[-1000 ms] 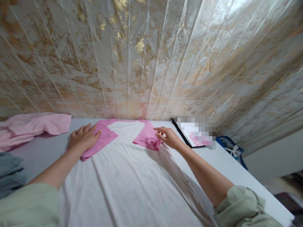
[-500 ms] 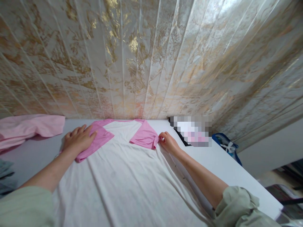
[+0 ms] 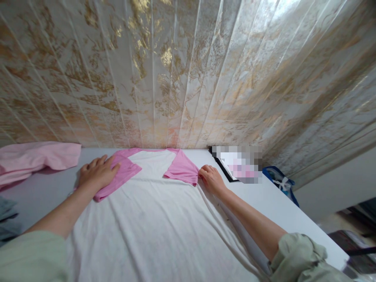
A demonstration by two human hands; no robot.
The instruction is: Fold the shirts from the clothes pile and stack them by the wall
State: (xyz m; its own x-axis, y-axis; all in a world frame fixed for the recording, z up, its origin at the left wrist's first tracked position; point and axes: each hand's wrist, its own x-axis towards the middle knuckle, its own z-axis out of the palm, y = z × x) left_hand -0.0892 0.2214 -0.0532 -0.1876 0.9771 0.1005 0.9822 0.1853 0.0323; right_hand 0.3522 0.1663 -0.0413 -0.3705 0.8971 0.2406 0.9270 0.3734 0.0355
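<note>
A white T-shirt (image 3: 158, 219) with pink sleeves lies spread on the white table, its neckline toward the curtain. My left hand (image 3: 98, 172) rests flat on the left pink sleeve (image 3: 125, 176), fingers apart. At the outer edge of the right pink sleeve (image 3: 182, 169), the fingers of my right hand (image 3: 210, 178) are pinched together on the cloth. That sleeve is folded inward over the shirt body and looks fairly smooth. Soft creases run down the white body of the shirt.
A pink garment (image 3: 41, 156) lies at the far left, with grey cloth (image 3: 7, 219) nearer. At the back right is a black-edged item (image 3: 225, 168), partly blurred out. A blue bag (image 3: 282, 182) sits beside the table (image 3: 282, 215). A gold-patterned curtain (image 3: 164, 78) hangs behind.
My right hand has drawn the right sleeve's edge slightly outward to the right, and its bunched corner has flattened. My left hand has stayed in place.
</note>
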